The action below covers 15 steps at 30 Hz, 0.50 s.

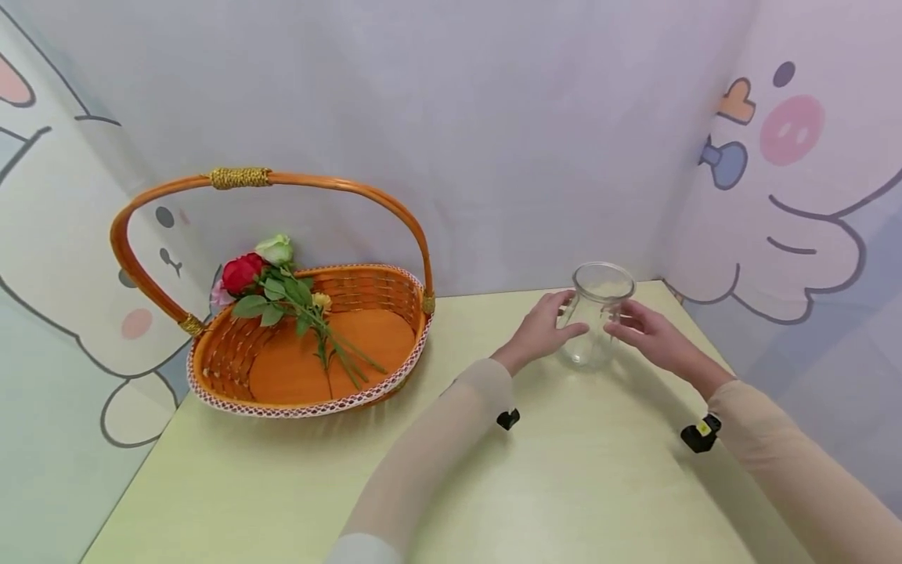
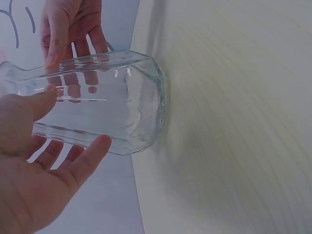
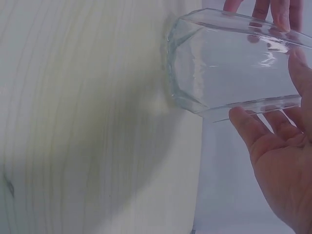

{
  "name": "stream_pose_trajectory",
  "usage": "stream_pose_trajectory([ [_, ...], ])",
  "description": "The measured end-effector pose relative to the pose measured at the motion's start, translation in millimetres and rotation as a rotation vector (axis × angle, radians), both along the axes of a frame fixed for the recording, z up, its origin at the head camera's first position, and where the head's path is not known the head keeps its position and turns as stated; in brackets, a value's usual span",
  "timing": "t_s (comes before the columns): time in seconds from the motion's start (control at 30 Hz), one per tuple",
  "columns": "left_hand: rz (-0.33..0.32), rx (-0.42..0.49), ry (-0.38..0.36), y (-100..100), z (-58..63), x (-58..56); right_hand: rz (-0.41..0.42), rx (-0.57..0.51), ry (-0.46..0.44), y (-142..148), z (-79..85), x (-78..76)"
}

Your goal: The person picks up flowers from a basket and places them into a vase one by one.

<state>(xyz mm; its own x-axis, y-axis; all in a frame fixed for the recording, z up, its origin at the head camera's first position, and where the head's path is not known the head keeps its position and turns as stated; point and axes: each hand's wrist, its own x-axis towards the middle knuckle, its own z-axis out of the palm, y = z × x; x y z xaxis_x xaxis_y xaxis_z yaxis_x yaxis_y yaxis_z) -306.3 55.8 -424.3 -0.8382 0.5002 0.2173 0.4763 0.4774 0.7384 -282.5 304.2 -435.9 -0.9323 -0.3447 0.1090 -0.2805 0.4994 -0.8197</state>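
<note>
Gripped one glass vase (image 1: 595,345) from two sides, left hand (image 1: 541,329) half-closed round one, right hand (image 1: 658,341) half-closed round the other, two thumbs toward the front! Held it upright at the back right of one table (image 1: 550,470). Spotted four flowers (image 1: 243,272) lying in one basket (image 1: 384,333), well to the left.

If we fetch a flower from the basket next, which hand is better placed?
Left, most likely. The left hand is on the side of the vase facing the basket, nearer the flowers. The right hand is on the far side, so it would probably have to cross past the vase.
</note>
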Motion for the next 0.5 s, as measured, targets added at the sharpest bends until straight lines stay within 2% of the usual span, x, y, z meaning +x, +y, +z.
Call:
stream_pose_trajectory([
  [0.23, 0.007, 0.001, -0.028, -28.0, 0.0, 8.1, 0.021, 0.022, 0.030, -25.9, -0.2, 1.8],
  [0.5, 0.016, -0.038, -0.048, -54.3, 1.6, 24.3, 0.019, 0.056, 0.089, -52.1, 0.2, 13.6],
])
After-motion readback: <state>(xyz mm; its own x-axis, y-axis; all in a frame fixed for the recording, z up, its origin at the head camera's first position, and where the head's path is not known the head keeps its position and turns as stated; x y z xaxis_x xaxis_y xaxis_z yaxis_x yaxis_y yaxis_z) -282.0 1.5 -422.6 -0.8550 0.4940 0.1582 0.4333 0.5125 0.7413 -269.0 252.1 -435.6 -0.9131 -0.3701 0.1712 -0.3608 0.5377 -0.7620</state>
